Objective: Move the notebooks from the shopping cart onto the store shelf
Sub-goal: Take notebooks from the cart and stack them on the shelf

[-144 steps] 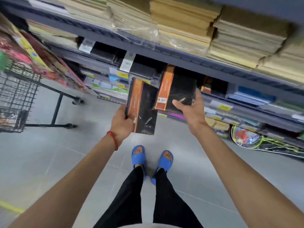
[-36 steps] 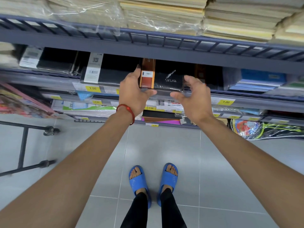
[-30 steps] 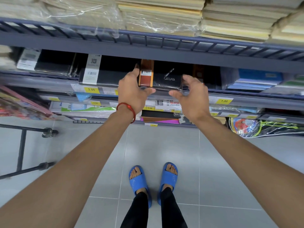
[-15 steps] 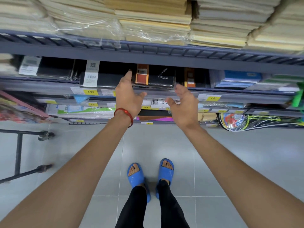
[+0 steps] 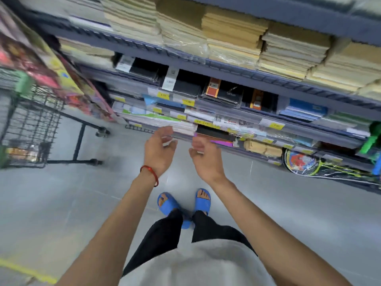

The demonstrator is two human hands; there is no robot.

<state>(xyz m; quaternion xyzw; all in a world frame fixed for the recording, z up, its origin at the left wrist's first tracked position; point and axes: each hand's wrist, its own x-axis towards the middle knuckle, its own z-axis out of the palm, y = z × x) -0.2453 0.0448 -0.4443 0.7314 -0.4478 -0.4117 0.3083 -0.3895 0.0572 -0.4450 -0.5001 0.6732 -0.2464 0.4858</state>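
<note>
Both loose, empty, L hand, R hand, grey tile floor, notebooks on shelf

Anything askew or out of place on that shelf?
Nothing stands out. The orange-spined black notebooks lie flat on the shelf among similar stacks; left hand and right hand are empty. Motion blur hides fine alignment.

Stationery shop: shelves w/ yellow price tags, stacked notebooks & wire cart.
</note>
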